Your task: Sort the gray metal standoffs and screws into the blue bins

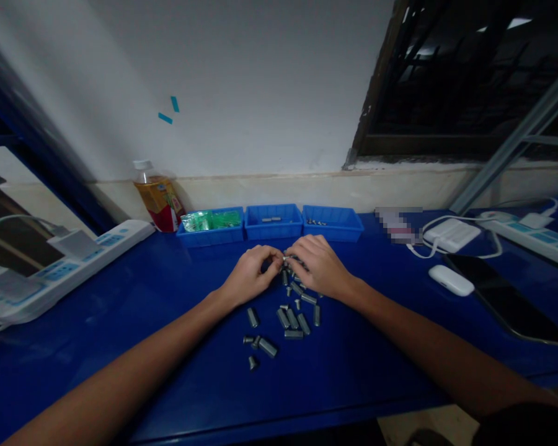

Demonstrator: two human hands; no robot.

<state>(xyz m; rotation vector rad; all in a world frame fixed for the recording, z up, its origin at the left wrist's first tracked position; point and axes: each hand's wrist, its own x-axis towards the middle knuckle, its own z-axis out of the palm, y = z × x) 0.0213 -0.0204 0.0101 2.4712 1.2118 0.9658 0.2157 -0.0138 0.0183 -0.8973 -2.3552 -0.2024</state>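
My left hand (pixel 251 272) and right hand (pixel 320 266) meet over the middle of the blue tabletop (pixel 167 371), fingertips almost touching. The fingers of both hands are pinched together on a small metal piece (pixel 286 258) held between them, just above the far end of a scatter of short grey metal cylinders (pixel 288 319). That scatter lies on the tabletop just near of my hands, some pieces lying on their sides, some smaller ones at the near left edge of the group.

Beyond my hands, against the wall, three blue trays sit in a row: the left tray (pixel 209 234) holds a green-tinted plastic bag (pixel 211 219), the middle tray (pixel 273 229) a few small metal parts, the right tray (pixel 332 230) a few more. A bottle (pixel 158 198) with a red label stands left of the trays. A white power strip (pixel 69 263) lies at far left. To the right are a white charger (pixel 451 234) with its cable, a small white case (pixel 451 280) and a dark phone (pixel 506 300).
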